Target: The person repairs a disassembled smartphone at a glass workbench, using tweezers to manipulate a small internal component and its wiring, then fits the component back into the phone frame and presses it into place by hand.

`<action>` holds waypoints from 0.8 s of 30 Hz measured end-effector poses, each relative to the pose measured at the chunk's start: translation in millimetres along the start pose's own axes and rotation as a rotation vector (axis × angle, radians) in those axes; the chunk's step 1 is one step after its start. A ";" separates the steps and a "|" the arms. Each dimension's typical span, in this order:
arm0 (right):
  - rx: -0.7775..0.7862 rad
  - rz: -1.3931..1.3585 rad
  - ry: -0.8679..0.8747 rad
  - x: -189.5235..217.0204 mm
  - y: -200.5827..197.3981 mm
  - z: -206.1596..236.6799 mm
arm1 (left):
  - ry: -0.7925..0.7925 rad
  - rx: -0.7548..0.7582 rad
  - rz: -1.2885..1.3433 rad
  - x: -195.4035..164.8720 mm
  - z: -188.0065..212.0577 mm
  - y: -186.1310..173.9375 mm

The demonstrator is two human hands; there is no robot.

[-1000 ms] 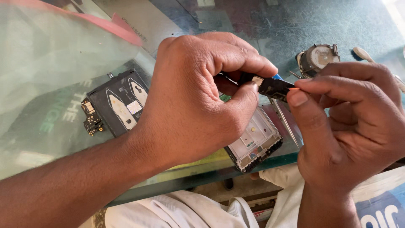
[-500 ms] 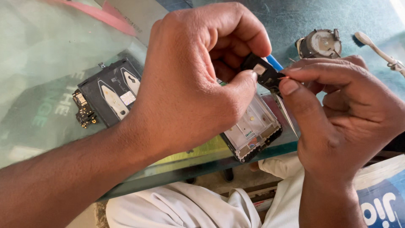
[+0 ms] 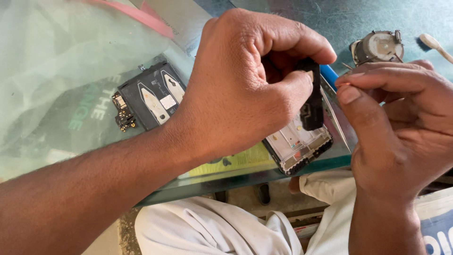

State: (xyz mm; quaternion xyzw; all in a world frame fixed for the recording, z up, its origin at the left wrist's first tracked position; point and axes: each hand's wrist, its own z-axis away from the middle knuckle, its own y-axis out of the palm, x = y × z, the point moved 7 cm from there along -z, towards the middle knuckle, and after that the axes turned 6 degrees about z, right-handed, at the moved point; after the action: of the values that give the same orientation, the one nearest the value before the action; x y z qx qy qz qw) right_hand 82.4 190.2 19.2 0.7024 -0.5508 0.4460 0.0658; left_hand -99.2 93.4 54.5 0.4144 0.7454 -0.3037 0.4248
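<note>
My left hand pinches a small black flat part between thumb and forefinger and holds it upright above an open phone frame. The frame lies at the front edge of the glass table. Just right of the part, my right hand has its thumb and forefinger pressed together on a thin metal tool like tweezers, which points down towards the frame. A blue tool handle shows between the two hands.
A black phone back part with a small circuit board lies on the glass to the left. A round metal component and a white brush sit at the far right. A pink strip runs along the back.
Both hands held the black part level between them before. Now only my left hand holds it, turned upright, and my right fingers have drawn slightly away.
</note>
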 end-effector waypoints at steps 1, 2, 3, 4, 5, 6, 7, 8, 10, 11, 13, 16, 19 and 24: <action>-0.025 -0.033 0.010 -0.9 -1.5 1.2 | 0.008 0.006 -0.017 -0.3 -0.4 -0.4; -0.051 -0.067 0.018 -1.7 -2.2 2.3 | 0.074 0.008 -0.020 -4.0 -0.7 -0.8; -0.074 -0.069 0.017 -1.0 -2.8 3.6 | 0.136 0.013 -0.018 -6.9 -1.0 -0.4; -0.088 -0.077 0.016 -0.1 -2.1 4.4 | 0.195 0.022 -0.013 -9.8 -0.1 0.1; -0.101 -0.085 0.014 0.9 -1.6 4.7 | 0.179 0.031 0.007 -7.7 0.4 0.3; -0.108 -0.103 0.006 2.4 0.1 4.5 | 0.166 0.041 0.025 -6.0 0.8 0.1; -0.115 -0.108 -0.007 3.7 1.1 2.7 | 0.143 0.045 0.025 -3.8 0.9 0.0; -0.123 -0.113 -0.020 5.9 2.3 1.4 | 0.119 0.049 0.025 -2.2 0.9 -0.1; -0.138 -0.107 -0.044 9.7 3.5 -3.6 | 0.056 0.049 0.003 1.1 0.8 -0.7; -0.145 -0.112 -0.049 11.3 3.7 -6.3 | 0.007 0.039 0.007 3.6 0.7 -1.1; -0.154 -0.116 -0.025 14.1 4.8 -10.0 | -0.088 0.024 0.017 7.8 1.4 -1.2; -0.139 -0.003 -0.011 22.1 7.0 -15.6 | -0.068 0.036 0.040 4.9 0.9 1.7; -0.081 0.108 -0.067 36.5 12.1 -19.1 | -0.167 0.037 0.169 12.5 2.1 4.4; -0.078 0.090 -0.035 45.4 16.4 -20.9 | -0.207 0.046 0.168 18.0 4.9 4.9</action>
State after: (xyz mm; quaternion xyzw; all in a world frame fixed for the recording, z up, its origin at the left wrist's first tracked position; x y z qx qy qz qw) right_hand 56.9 163.7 56.7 0.6814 -0.6000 0.4143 0.0633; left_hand -98.3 98.3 35.9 0.4516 0.6530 -0.3250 0.5138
